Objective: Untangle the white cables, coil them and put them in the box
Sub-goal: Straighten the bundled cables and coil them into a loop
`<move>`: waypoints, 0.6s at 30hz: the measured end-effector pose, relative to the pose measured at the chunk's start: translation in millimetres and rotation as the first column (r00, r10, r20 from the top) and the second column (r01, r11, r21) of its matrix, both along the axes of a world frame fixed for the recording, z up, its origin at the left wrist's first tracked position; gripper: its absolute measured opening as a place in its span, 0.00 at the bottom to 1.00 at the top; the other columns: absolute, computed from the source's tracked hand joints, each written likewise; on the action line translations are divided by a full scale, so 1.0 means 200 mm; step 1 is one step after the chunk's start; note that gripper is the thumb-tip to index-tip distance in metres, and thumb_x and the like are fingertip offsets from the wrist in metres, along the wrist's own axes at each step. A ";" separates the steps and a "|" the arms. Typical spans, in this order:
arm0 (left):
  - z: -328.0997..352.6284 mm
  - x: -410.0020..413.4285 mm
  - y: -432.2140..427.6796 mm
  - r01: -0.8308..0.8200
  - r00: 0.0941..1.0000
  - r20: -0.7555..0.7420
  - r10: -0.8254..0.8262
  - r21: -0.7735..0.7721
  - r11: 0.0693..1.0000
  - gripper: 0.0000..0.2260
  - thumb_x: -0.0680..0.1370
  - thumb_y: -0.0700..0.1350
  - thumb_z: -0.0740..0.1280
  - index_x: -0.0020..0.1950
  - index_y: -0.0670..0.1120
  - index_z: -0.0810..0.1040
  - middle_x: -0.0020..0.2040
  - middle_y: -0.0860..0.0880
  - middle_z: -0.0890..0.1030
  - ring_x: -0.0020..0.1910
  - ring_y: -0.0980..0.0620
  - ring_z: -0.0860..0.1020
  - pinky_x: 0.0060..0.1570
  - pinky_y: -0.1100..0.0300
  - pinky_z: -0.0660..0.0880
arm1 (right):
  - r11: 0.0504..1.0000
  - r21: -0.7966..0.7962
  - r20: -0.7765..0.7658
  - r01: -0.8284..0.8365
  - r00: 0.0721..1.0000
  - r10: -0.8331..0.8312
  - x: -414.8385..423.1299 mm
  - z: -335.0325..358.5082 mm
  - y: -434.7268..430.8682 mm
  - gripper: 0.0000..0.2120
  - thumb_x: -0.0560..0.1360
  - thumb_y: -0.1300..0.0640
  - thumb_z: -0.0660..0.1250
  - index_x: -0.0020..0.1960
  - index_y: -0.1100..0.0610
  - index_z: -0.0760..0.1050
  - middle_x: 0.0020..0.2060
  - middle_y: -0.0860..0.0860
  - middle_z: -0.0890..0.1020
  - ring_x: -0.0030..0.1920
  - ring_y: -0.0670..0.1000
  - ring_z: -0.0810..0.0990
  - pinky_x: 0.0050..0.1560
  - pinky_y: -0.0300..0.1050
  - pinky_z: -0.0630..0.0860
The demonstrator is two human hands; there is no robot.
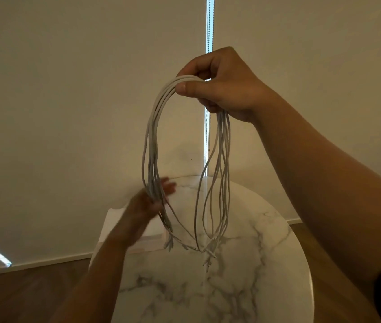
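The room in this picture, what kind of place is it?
Probably a room in a home or a small office. A round marble-look table stands on a wooden floor, and closed roller blinds with a bead chain cover the windows behind it.

Two hands are showing: the right hand (222, 82) is pinching one bundle of white cables (154, 141) up high, and the left hand (152, 201), blurred, is closing on the bundle's left side lower down. The cables are hanging in a doubled loop, several strands on each side; roughly six or seven are running together, though the exact number is too tangled to count. One round marble tabletop (208, 287) is sitting below, with one white box (115, 222) resting at its far-left edge.
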State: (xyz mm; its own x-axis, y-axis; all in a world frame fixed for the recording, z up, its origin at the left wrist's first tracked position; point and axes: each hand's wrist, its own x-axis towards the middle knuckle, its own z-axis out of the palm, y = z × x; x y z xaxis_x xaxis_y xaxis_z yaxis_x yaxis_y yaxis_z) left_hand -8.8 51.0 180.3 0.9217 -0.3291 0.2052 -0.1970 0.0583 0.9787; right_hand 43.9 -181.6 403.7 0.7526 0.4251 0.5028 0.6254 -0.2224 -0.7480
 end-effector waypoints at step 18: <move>0.56 0.23 -0.18 0.509 0.861 0.021 -0.509 0.006 0.861 0.47 0.67 0.55 0.78 0.76 0.39 0.55 0.75 0.41 0.65 0.76 0.41 0.60 0.74 0.45 0.59 | 0.940 -0.323 0.074 -0.114 0.987 0.145 -0.05 -0.04 0.07 0.07 0.74 0.60 0.72 0.52 0.58 0.83 0.44 0.49 0.85 0.43 0.49 0.83 0.46 0.41 0.81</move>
State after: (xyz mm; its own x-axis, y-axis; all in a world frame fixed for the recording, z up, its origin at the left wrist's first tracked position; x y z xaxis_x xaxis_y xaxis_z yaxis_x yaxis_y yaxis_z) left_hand 37.2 14.6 292.2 0.6218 -0.7509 0.2224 -0.1604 0.1558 0.9747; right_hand 34.2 -168.1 394.9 0.6354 0.6645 0.3933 0.7296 -0.3498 -0.5876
